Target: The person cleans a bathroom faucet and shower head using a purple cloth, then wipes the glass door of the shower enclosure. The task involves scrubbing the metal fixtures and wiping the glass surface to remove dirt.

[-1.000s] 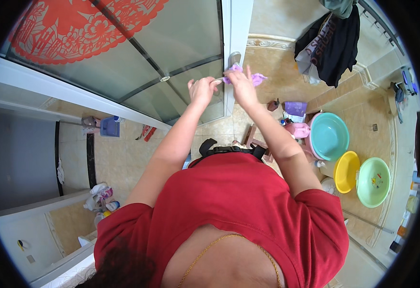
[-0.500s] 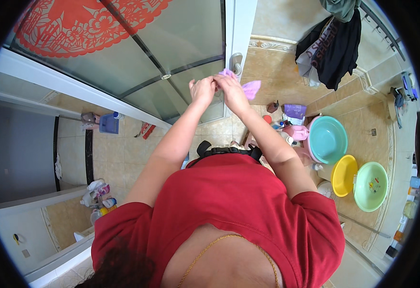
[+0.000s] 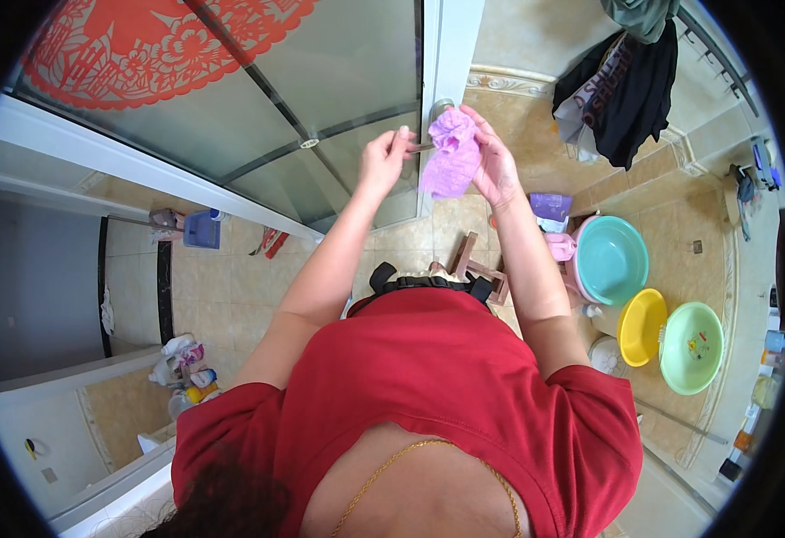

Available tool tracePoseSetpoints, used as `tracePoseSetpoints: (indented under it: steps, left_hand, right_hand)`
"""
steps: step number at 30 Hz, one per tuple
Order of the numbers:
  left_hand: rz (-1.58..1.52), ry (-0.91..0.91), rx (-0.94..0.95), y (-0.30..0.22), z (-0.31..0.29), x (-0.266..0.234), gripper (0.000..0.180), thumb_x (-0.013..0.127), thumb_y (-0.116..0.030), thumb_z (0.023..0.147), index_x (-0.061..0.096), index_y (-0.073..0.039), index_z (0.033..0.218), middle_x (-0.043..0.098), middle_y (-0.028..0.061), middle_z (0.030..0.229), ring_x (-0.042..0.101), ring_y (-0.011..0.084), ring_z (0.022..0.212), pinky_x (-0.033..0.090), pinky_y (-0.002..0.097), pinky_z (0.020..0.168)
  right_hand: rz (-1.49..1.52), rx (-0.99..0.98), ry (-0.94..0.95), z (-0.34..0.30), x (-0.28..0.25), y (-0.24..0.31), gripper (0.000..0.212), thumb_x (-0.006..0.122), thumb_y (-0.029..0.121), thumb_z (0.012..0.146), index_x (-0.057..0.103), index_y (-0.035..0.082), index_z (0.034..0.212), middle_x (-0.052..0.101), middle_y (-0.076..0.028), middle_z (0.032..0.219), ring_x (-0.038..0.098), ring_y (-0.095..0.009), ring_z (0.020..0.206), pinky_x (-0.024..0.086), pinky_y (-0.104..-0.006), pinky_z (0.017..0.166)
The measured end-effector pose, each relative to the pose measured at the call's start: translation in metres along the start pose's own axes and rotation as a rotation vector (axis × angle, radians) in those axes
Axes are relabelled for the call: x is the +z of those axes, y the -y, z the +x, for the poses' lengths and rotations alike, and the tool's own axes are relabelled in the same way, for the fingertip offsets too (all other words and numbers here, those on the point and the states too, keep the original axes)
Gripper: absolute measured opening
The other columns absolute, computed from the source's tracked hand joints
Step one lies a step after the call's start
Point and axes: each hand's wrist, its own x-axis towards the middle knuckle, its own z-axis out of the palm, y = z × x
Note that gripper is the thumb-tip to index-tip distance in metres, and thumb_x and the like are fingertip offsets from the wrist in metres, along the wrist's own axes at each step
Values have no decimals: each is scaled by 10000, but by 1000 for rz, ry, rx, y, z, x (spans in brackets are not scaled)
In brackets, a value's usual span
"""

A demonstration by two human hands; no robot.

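A crumpled purple cloth (image 3: pixel 451 160) hangs from my right hand (image 3: pixel 493 161), its fingers closed on it at the door's edge. My left hand (image 3: pixel 385 163) is closed, thumb up, around the end of a thin metal bar (image 3: pixel 420 147) that looks like a lever handle. The bar's other end runs behind the cloth. Both hands are in front of the glass door (image 3: pixel 356 63) with its white frame (image 3: pixel 453 54). A silver door handle (image 3: pixel 443 108) shows partly above the cloth.
Right of me stand a teal basin (image 3: pixel 612 260), a yellow basin (image 3: pixel 643 327) and a green basin (image 3: pixel 693 348). Dark clothes (image 3: pixel 630 90) hang at the upper right. A brown wooden stool (image 3: pixel 477 266) is on the tiled floor; a blue basket (image 3: pixel 202 230) is at left.
My hands have moved apart. The right hand has shifted right and turned, bringing the purple cloth into full view; the left stays near its place, and the metal bar now shows.
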Motion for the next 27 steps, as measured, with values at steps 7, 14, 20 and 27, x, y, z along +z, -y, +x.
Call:
tracePoseSetpoints:
  steps: [7, 14, 20, 27]
  left_hand:
    - [-60, 296, -28, 1, -4, 7, 360, 562, -243, 958, 590, 37, 1182, 653, 68, 1040, 603, 103, 903, 489, 263, 805]
    - [59, -60, 128, 6, -1, -24, 226, 595, -135, 899, 658, 11, 1059, 700, 93, 828, 616, 103, 729, 490, 279, 675]
    - [151, -226, 77, 19, -1, -41, 163, 594, -126, 885, 655, 13, 948, 692, 101, 810, 619, 113, 723, 490, 280, 684]
    - [-32, 1, 250, 4, 22, 8, 162, 600, -164, 902, 602, -38, 1005, 618, 39, 870, 561, 114, 748, 466, 264, 668]
  right_hand:
    - [-217, -3, 31, 9, 15, -9, 510, 499, 5, 852, 415, 3, 1356, 488, -156, 1341, 508, -237, 1208, 433, -359, 1012]
    - [-850, -105, -115, 15, -20, 5, 388, 531, -43, 881, 509, -17, 1268, 636, -86, 1128, 605, -134, 1008, 471, -263, 919]
    - [-1123, -149, -288, 3, -30, 1, 277, 541, 0, 904, 570, -24, 1178, 653, -94, 1085, 627, -127, 958, 492, -256, 853]
    - [-1030, -304, -381, 17, -46, -3, 245, 556, 95, 931, 593, -26, 1140, 661, -108, 1078, 647, -162, 977, 508, -272, 828]
